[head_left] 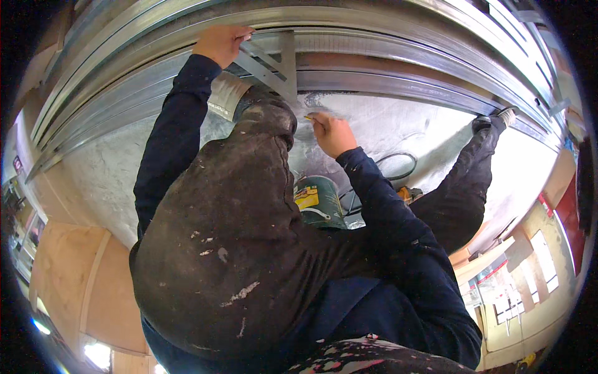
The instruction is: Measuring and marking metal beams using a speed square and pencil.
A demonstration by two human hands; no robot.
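A grey metal set square (290, 65) with cut-out openings lies across long metal profiles (386, 43), one of its edges along a profile. At the square's far left end my left hand (218, 46) is closed, its thumb and fingers pinched on the metal. My right hand (335, 135) is closed just below the square's near corner, apart from it. A thin yellow pencil (308, 118) pokes out between its fingertips; the rest of it is hidden by the fingers. My bent left knee is between my two arms.
A green bucket (322, 198) with a yellow label stands between my legs. Black cable (405, 163) loops on the pale floor (380, 124), beside a partly hidden orange item (408, 193). Plywood panels (112, 287) stand at left. My right leg stretches out toward the profiles.
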